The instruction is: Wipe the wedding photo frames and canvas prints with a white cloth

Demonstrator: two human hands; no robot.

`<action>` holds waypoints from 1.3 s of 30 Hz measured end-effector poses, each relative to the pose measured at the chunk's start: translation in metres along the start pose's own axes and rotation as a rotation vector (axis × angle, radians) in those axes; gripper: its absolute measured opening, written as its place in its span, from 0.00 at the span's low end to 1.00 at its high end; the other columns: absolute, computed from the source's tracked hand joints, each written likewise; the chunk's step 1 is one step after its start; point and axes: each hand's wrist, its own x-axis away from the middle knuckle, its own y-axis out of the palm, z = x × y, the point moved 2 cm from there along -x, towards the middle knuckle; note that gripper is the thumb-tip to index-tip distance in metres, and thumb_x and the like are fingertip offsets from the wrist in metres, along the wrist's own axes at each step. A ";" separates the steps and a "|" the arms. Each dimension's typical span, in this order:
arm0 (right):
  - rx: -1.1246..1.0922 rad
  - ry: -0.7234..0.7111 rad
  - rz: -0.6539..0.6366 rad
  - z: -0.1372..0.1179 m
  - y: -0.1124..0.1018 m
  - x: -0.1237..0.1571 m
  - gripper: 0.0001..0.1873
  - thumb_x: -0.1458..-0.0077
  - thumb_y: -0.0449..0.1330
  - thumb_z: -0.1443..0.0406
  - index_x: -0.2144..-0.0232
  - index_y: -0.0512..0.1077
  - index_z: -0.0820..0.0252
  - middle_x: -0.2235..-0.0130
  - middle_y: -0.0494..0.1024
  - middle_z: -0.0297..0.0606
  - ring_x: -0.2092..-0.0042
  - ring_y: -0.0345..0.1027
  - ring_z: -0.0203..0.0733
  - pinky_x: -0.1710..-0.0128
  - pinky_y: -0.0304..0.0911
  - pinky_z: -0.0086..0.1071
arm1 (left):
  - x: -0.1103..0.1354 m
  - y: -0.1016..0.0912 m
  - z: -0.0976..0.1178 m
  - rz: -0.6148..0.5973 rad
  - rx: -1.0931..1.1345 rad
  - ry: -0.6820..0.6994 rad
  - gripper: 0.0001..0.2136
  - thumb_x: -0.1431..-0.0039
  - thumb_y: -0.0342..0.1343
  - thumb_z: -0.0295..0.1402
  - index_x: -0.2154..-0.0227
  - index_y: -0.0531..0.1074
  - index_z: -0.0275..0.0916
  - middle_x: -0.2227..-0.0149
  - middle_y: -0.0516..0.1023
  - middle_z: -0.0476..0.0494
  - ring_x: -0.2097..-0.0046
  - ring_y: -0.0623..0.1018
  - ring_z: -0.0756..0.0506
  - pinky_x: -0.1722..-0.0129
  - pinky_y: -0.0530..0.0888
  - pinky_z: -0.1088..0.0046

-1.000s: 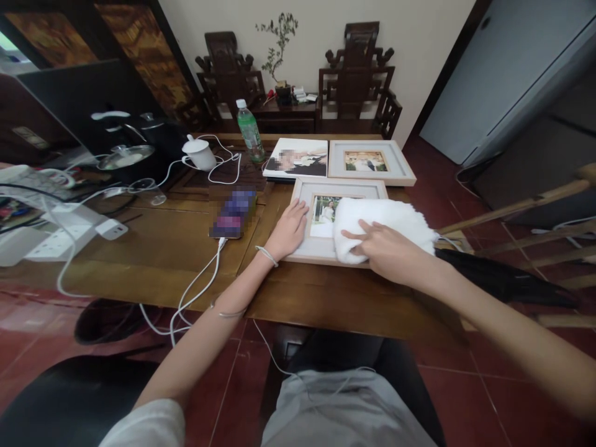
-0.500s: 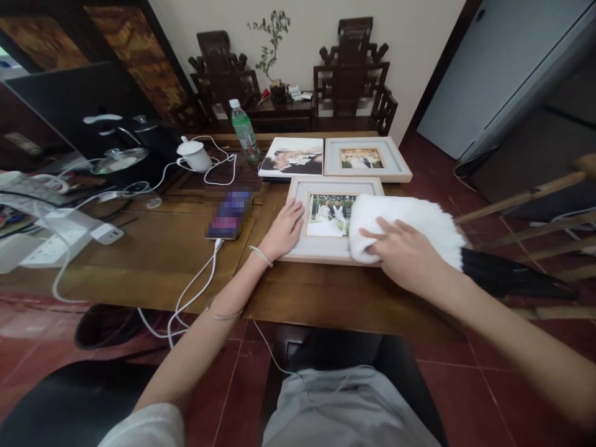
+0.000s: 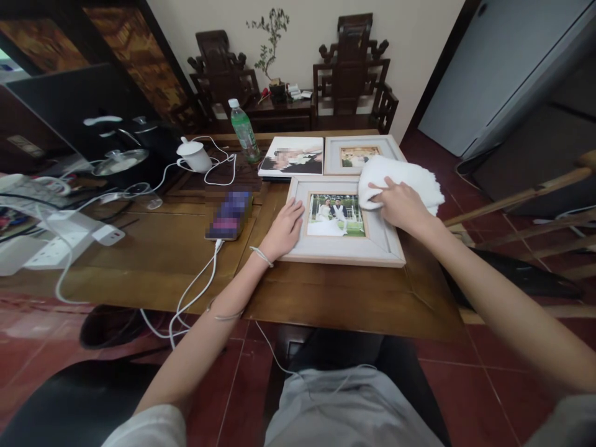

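A pale picture frame [image 3: 384, 239] with a photo of a couple lies flat on the wooden table [image 3: 298, 298]. My left hand [image 3: 286, 230] rests on its left edge, fingers stretched out. My right hand [image 3: 403, 205] grips a fluffy white cloth [image 3: 405, 177] over the frame's upper right corner. The cloth also covers part of a second picture frame [image 3: 333, 152] lying behind. Left of that one is a photo album [image 3: 298, 158] with a couple on its cover.
A phone [image 3: 229, 214] on a charging cable lies left of the frame. Behind it stand a green-labelled bottle [image 3: 244, 130] and a white lidded cup [image 3: 194, 156]. Power strips [image 3: 60, 239] and cables crowd the left side. Wooden bars [image 3: 521, 198] stand right of the table.
My right hand has moved the cloth away from me, from the frame's right side to its upper right corner, uncovering the lower right. My left hand has stayed put.
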 end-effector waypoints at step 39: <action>0.034 -0.263 -0.126 -0.072 -0.007 0.012 0.32 0.47 0.46 0.81 0.44 0.72 0.62 0.35 0.63 0.52 0.40 0.62 0.64 0.44 0.57 0.56 | -0.001 0.000 0.001 0.005 -0.023 -0.019 0.19 0.34 0.45 0.29 0.43 0.68 0.31 0.37 0.68 0.33 0.31 0.60 0.36 0.32 0.59 0.51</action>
